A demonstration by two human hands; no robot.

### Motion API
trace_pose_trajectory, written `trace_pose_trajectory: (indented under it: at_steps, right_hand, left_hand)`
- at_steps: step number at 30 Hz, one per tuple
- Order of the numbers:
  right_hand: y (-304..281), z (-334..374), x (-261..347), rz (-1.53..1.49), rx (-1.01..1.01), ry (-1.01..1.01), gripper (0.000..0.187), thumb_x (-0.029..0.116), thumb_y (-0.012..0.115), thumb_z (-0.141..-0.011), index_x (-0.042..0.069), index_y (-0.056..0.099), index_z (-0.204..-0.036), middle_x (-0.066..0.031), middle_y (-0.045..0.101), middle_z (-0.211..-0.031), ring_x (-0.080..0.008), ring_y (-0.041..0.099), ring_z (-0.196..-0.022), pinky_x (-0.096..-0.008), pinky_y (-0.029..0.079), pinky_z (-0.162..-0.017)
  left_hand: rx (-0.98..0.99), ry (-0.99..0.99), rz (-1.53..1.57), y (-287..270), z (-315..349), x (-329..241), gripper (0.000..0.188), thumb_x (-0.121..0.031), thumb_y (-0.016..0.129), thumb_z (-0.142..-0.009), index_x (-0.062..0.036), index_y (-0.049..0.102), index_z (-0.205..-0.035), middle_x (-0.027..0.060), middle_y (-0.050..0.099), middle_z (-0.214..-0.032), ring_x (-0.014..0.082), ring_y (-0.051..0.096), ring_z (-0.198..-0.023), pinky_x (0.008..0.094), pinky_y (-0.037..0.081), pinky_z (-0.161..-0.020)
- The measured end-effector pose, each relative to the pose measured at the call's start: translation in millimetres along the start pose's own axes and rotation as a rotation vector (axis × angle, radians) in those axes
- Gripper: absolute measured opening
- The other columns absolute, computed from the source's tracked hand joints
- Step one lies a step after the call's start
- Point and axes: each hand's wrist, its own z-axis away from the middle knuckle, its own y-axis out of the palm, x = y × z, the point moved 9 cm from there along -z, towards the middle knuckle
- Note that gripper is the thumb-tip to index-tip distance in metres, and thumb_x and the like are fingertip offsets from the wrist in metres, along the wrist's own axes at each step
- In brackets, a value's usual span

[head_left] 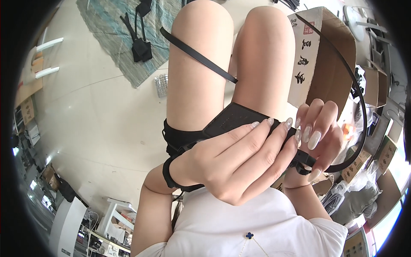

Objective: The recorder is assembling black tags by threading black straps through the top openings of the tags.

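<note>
- A flat black case (pixel 235 119), one, smooth and oblong, lies tilted above the lap, partly covered by the left hand (pixel 244 165).
- The left fingers spread slightly across its face; the thumb is hidden, so I cannot tell whether they clamp it.
- The right hand (pixel 317 139) is clamped on a narrow black strap (pixel 363 111) at the case's end; this strap bows out in a wide curve.
- One more strap length (pixel 199 57), flat and straight, crosses the left thigh.
- One big open cardboard carton (pixel 303 70) stands just beside the right leg.
- A woven blue-green sheet (pixel 109 36) on the floor carries two squarish black pieces (pixel 142 50).
- Crumpled clear plastic bags (pixel 361 186) lie farther right.
</note>
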Motion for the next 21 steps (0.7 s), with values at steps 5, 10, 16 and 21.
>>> trace_pose_trajectory:
  at_steps: [5,10,16,21]
  right_hand:
    - [7,-6,17,0.254,0.088,-0.028,0.011,0.009,0.071,-0.069,0.021,0.071,-0.068,-0.0039,0.051,-0.092,-0.0173,0.047,-0.08,-0.0276,0.039,-0.069]
    - [22,-7,39,0.561,0.033,-0.148,0.018,0.006,0.072,-0.064,0.024,0.071,-0.069,0.0009,0.054,-0.087,-0.0131,0.049,-0.077,-0.0239,0.038,-0.064]
    - [26,-6,38,0.664,0.05,-0.162,0.02,0.004,0.073,-0.06,0.021,0.071,-0.071,-0.0003,0.055,-0.083,-0.0131,0.049,-0.073,-0.0235,0.039,-0.059]
    - [2,-1,10,0.37,-0.185,0.073,0.012,0.014,0.074,-0.067,0.008,0.068,-0.076,-0.0021,0.049,-0.075,-0.0106,0.048,-0.064,-0.0216,0.038,-0.054]
  left_hand:
    - [0.018,0.023,0.004,-5,1,-1,0.013,-0.005,0.067,-0.068,-0.0038,0.066,-0.081,0.0085,0.065,-0.077,0.0175,0.064,-0.069,0.0216,0.051,-0.057]
    - [0.005,0.021,-0.001,-12,1,-8,0.021,-0.01,0.069,-0.071,-0.0081,0.064,-0.091,0.0068,0.066,-0.08,0.0165,0.063,-0.071,0.0211,0.048,-0.061]
    - [0.047,0.037,-0.024,-7,7,-5,0.022,-0.012,0.071,-0.07,-0.0083,0.063,-0.091,0.0065,0.066,-0.082,0.0162,0.063,-0.074,0.022,0.049,-0.062]
    - [0.108,-0.325,0.41,10,14,35,0.027,0.002,0.067,-0.065,-0.0007,0.062,-0.092,0.0098,0.066,-0.077,0.0191,0.062,-0.06,0.0272,0.047,-0.05]
